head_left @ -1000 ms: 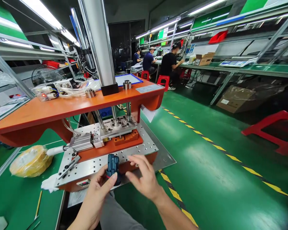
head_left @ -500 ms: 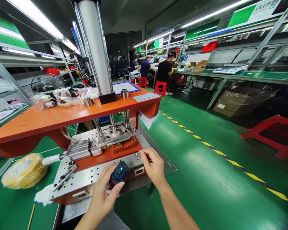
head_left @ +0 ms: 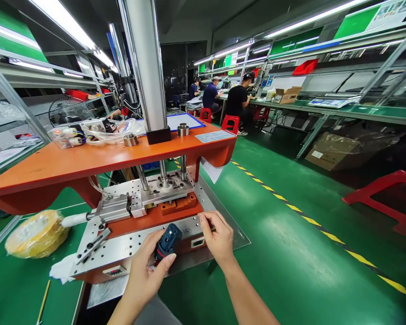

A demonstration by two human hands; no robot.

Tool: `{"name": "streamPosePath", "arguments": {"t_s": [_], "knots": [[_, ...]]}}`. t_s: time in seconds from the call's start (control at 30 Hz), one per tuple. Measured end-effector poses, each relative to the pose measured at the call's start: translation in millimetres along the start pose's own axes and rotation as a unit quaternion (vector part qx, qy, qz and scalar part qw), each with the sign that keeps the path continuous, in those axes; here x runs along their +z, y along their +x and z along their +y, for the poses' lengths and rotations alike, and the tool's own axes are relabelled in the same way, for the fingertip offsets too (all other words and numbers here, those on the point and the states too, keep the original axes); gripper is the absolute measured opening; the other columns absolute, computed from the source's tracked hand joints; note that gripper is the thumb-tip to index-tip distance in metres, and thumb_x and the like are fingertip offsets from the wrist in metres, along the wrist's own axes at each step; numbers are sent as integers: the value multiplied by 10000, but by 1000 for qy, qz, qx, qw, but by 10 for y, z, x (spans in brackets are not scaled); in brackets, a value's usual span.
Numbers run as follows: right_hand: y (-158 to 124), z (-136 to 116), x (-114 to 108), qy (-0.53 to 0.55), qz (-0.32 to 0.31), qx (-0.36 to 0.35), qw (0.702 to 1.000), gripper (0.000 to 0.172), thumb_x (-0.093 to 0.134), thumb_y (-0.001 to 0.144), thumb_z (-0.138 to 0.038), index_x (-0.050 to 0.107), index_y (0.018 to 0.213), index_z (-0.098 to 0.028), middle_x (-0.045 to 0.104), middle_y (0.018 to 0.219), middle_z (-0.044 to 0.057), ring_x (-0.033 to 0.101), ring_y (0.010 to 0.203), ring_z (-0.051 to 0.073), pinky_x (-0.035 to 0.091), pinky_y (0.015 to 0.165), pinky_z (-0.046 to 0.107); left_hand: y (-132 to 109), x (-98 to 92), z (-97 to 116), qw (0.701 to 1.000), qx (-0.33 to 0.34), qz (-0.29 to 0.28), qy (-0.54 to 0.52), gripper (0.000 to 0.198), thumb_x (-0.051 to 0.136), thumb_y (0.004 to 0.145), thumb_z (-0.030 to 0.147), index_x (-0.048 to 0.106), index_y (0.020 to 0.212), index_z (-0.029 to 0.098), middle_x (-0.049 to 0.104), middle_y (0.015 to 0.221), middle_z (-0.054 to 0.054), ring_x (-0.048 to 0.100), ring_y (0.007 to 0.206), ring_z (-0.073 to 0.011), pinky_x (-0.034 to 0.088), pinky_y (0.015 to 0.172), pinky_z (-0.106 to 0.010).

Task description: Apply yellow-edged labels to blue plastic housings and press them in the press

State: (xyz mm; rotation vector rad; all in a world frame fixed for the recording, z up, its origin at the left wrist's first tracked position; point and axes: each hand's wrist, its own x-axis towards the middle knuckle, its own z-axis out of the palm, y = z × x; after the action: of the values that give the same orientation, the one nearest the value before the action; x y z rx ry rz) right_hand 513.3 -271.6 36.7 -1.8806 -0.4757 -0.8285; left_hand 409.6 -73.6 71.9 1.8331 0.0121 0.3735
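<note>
A dark blue plastic part with a red band [head_left: 169, 239] is gripped between the thumb and fingers of my left hand [head_left: 144, 271], tilted, in front of the press. My fingers cover some of its lower side. Over the right end of the silver base plate [head_left: 122, 253], my right hand [head_left: 220, 237] is closed in a pinch, thumb against forefinger. Whatever lies between those fingertips is too small to make out. Behind both hands, an orange stepped block [head_left: 179, 206] sits beneath the press's metal slide plate [head_left: 162, 195].
An orange press top [head_left: 88, 160] carries a tall cylinder [head_left: 147, 67] and tubing. Yellow tape rolls [head_left: 37, 237] and a thin stick [head_left: 44, 300] lie at left. Red stools [head_left: 385, 198] stand on the green floor. Several co-workers [head_left: 238, 101] sit at benches behind.
The view has shifted slightly, so the press and room sit a little further right in the picture. Both hands keep nearly the same pose; the blue part has turned a little in my left hand.
</note>
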Motion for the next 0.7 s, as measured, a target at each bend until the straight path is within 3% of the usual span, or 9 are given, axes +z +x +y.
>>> {"name": "streamPosePath", "arguments": {"t_s": [0.2,0.33,0.4,0.47,0.57,0.63,0.7], "knots": [[-24,4,-27,6,-8,5,1000,143,564,993,-214,667,893,-220,666,828,29,650,743,173,525,729,308,6,-82,-106,998,24,-38,36,422,761,838,351,712,1254,302,688,1297,-106,620,1223,-331,469,1063,-445],[266,-2,-37,-4,-42,-40,998,126,580,978,-212,703,993,-234,694,924,51,648,829,195,534,755,323,24,-68,-96,995,54,-61,57,409,716,881,338,685,1287,310,680,1303,-104,622,1222,-317,488,1045,-424],[568,-2,35,-58,-118,-89,987,179,615,950,-219,716,1098,-231,708,1054,88,629,1009,253,519,901,401,44,-73,-72,993,72,-69,67,398,709,886,344,685,1282,308,679,1294,-108,623,1218,-313,491,1044,-417],[914,6,168,-114,-262,-116,951,239,705,870,-220,727,1108,-206,713,1114,114,596,1119,312,479,981,468,65,-103,-30,990,87,-73,81,384,704,890,360,693,1268,299,680,1274,-115,629,1204,-309,499,1036,-410],[1354,32,394,-117,-373,-135,910,242,827,694,-159,755,915,-224,753,948,49,670,927,272,528,856,381,98,-208,56,983,101,-81,127,426,672,914,373,648,1332,298,668,1296,-117,632,1209,-295,511,1030,-403],[1516,44,491,-108,-409,-141,895,266,875,619,-162,746,844,-224,745,821,11,678,776,230,533,732,316,138,-303,109,975,113,-78,172,475,656,925,373,589,1389,301,654,1351,-104,623,1248,-284,513,1043,-396],[1544,43,521,-102,-420,-144,890,309,906,593,-188,736,849,-210,744,819,17,683,776,233,536,722,311,210,-392,146,965,129,-68,217,468,648,927,378,573,1380,289,659,1368,-88,627,1261,-274,528,1035,-384]]}}
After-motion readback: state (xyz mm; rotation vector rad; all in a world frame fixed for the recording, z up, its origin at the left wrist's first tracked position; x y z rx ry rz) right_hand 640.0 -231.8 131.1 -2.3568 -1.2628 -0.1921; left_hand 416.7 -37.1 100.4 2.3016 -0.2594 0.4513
